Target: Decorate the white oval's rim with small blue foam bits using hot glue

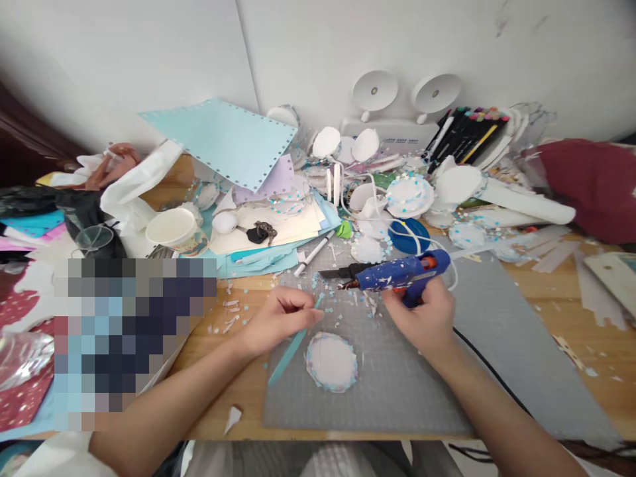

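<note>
My right hand (422,318) grips a blue hot glue gun (392,273) by its handle, its nozzle pointing left above a grey cutting mat (397,391). A clear glue stick (489,245) juts from the gun's back. Left of it, my left hand (283,318) is closed, thumb and fingers pinching a narrow turquoise paper strip (291,354) near its upper end. Just below the hands lies a round white disc (332,361) edged with blue and white bits. Behind the nozzle is a black utility knife (342,271), partly hidden by the gun.
Paper sheets (223,142), a paper cup (171,228) and keys (263,232) crowd the back left. Decorated discs (410,194), a blue round lid (408,235), markers (462,139) and a two-headed lamp (375,91) stand behind. A black cord (489,368) runs along the right.
</note>
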`<state>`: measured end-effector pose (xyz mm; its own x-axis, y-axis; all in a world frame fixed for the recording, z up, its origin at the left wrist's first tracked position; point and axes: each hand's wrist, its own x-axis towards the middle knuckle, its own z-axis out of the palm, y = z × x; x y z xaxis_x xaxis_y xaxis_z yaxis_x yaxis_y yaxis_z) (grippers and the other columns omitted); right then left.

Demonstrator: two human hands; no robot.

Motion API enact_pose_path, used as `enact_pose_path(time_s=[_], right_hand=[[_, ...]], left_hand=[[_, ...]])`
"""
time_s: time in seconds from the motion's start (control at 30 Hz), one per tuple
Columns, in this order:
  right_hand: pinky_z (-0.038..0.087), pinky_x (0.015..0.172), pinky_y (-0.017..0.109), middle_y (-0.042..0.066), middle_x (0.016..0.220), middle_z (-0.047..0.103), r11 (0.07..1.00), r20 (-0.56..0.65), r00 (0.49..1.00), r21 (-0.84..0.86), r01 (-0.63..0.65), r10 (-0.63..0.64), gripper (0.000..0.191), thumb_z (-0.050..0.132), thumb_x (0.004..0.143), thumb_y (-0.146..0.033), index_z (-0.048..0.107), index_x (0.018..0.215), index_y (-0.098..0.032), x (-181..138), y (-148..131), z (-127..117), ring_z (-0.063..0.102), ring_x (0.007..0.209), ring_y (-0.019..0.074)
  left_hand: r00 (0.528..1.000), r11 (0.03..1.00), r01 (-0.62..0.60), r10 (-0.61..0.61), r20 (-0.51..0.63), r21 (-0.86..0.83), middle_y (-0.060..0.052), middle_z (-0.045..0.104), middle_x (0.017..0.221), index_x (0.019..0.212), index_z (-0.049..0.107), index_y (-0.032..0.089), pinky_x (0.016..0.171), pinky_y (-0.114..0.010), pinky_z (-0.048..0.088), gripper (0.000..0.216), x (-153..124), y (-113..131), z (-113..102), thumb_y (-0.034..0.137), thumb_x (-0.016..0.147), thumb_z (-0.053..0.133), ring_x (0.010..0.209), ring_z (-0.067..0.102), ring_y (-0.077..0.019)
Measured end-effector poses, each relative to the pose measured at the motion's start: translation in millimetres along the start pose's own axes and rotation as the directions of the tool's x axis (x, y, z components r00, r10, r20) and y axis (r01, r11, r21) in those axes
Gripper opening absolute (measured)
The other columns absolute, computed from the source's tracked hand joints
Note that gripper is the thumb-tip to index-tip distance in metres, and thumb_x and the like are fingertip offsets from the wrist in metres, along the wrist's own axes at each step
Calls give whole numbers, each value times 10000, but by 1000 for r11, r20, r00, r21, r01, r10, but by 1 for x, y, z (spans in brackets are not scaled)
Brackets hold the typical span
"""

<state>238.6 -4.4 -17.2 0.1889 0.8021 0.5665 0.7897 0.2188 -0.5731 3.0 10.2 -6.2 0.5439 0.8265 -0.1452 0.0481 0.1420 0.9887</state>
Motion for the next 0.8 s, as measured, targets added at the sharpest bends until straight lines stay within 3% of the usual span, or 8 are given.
enact_pose_path(time_s=[0.8], right_hand=[[311, 390, 240, -49, 451, 444, 969, -14, 977, -134, 208, -212, 216, 590, 670, -247, 389, 594, -225, -3, 5, 4, 424, 375, 115]], left_hand=[[998, 1000, -10, 12, 56, -26, 56, 263, 488, 447, 327, 154, 457, -246, 168, 444, 0, 2, 0, 269, 787, 589, 474, 238, -63]])
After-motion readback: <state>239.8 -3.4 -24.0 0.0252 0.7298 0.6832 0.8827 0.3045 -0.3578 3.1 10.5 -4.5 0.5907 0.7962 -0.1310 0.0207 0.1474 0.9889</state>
